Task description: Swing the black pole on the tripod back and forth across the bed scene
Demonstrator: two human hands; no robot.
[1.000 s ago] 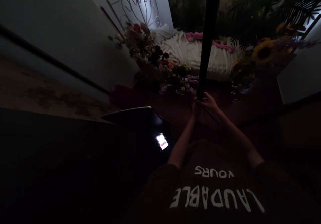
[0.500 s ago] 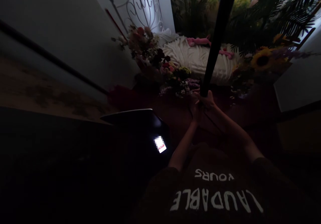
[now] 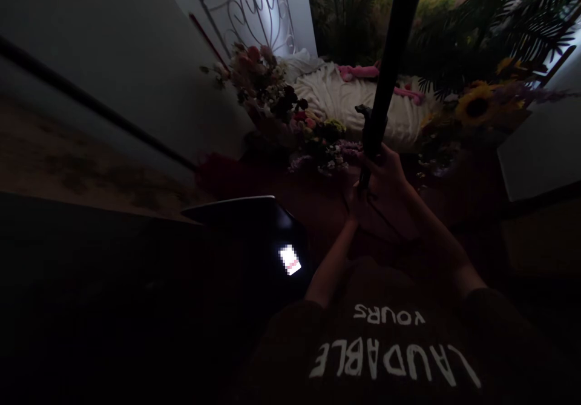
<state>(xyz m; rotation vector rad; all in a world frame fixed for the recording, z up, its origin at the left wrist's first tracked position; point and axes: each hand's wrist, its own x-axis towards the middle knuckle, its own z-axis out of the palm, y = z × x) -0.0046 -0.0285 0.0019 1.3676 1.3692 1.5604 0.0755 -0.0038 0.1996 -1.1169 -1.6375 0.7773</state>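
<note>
Wall (image 3: 113, 42), pale, left of bed. Bed (image 3: 385, 117), white rumpled cloth on top, is the landmark. Palm fronds (image 3: 481, 36), dark green, behind bed and off to its right. Pole (image 3: 394, 48), black, long, slightly tilted, cuts across the view of the bed; lower end on the near side of bed, between both hands. Shirt (image 3: 381, 344), dark, white lettering LAUDABLE YOURS upside down, nearest the camera. Dark panel (image 3: 254, 217), glossy, light rim, nearer than bed, toward its left. Metal headboard (image 3: 256, 14), curly bars, at left end of bed. Flower bunch (image 3: 272, 84), mixed pink, white, dark red, along bed's near left side. Sunflower (image 3: 477, 105), yellow, right of bed. Pink soft item (image 3: 358, 72), lying on bed, partly hidden by pole. Right hand (image 3: 390, 166), near side of bed, fingers curled round pole. Left hand (image 3: 358, 202), lower, nearer than bed, touching pole's thin bottom section; too dim to tell how far closed. Black fitting (image 3: 364, 114), on pole, above right hand. Bright patch (image 3: 289, 260), pixelated, nearer than bed, by dark panel.
</note>
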